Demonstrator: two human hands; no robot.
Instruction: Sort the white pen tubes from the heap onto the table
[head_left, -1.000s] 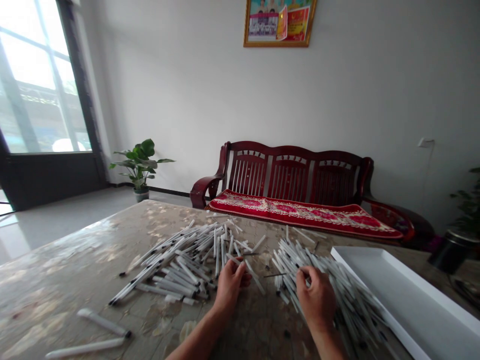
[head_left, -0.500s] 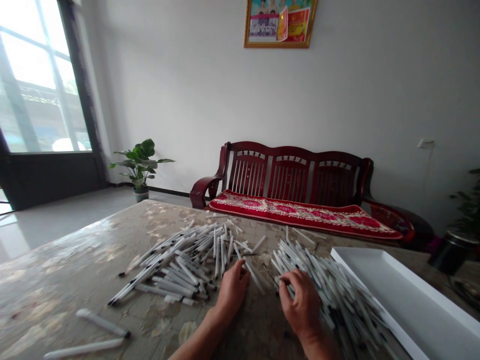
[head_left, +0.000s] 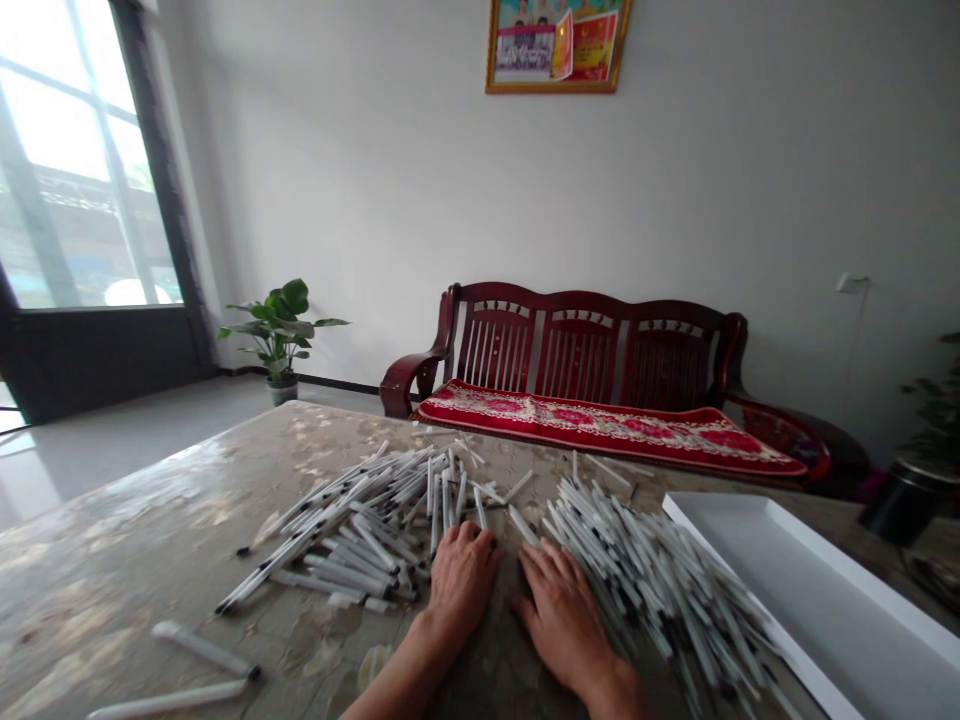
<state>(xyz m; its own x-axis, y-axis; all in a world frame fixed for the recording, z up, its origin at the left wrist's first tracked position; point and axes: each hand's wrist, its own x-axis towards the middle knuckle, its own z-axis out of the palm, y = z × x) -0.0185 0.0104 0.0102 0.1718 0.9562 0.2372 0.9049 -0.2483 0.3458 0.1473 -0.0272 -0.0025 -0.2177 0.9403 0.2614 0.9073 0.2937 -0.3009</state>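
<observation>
Two heaps of slim whitish pens with dark ends lie on the table. My left hand [head_left: 463,572] is palm down at the right edge of the left pen heap [head_left: 375,530], its fingers slightly bent and the fingertips partly hidden by the hand. Beside it, my right hand [head_left: 561,608] lies nearly flat, thumb apart from the fingers, against the left side of the right pen heap [head_left: 637,550]. A single pen [head_left: 523,524] lies just beyond its fingertips, apparently touching them. I see nothing gripped in either hand.
A shallow white box [head_left: 817,590] stands right of the heaps. Two loose pens [head_left: 206,648] lie at the near left of the patterned table [head_left: 97,590]. Behind it is a dark red wooden bench [head_left: 577,340]. A potted plant [head_left: 281,330] stands on the floor.
My right hand has gone from curled fingers to stretched ones and shifted left, off the right heap. My left hand has turned flatter; the pen between the hands has moved.
</observation>
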